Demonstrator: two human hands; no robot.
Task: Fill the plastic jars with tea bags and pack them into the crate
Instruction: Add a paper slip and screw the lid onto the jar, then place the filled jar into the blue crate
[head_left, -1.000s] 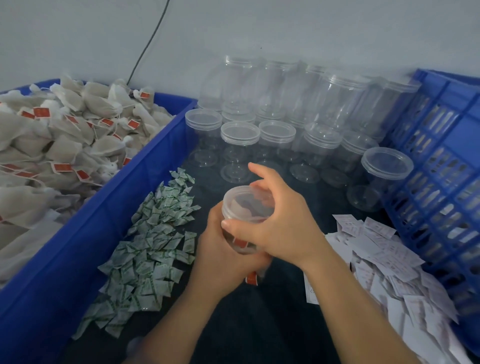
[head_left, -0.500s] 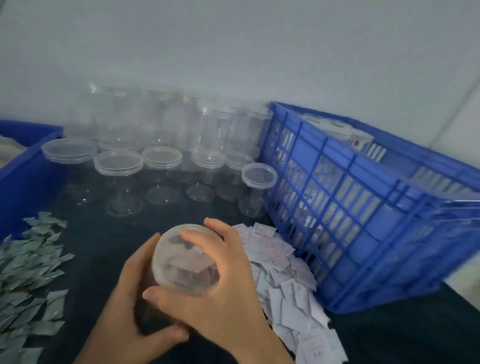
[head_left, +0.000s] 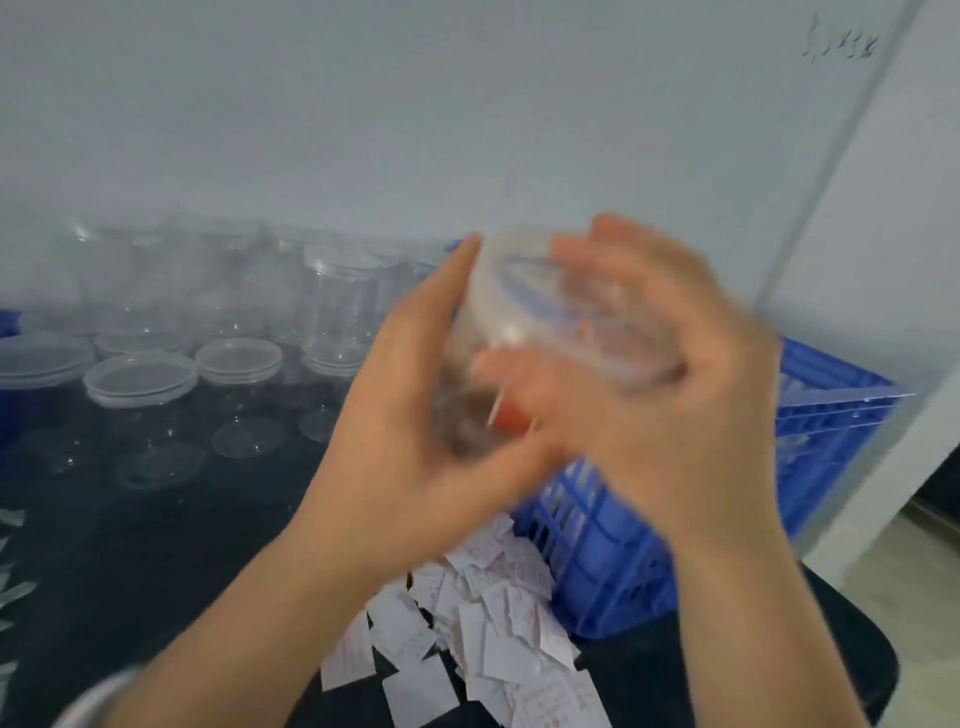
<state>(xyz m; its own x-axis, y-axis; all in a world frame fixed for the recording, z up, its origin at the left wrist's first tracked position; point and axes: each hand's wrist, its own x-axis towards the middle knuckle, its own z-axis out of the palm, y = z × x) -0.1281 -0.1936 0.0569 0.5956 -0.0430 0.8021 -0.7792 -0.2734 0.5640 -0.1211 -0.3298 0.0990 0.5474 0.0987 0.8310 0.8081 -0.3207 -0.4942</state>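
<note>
A clear plastic jar (head_left: 519, 332) with tea bags and red tags inside is raised in front of me, tilted and blurred by motion. My left hand (head_left: 415, 415) grips the jar's body from the left. My right hand (head_left: 675, 389) wraps over its lidded top from the right. The blue slatted crate (head_left: 613, 561) stands directly behind and below both hands, at the right of the table. Its inside is mostly hidden by my hands.
Several empty lidded clear jars (head_left: 140, 379) stand in rows at the back left on the dark table (head_left: 156, 571). A heap of white paper slips (head_left: 467, 623) lies in front of the crate. A white wall corner (head_left: 857, 312) rises at the right.
Both hands have lifted the jar up off the table and carried it to the right, over toward the crate. My view has turned further right, so the tea bag bin is out of sight.
</note>
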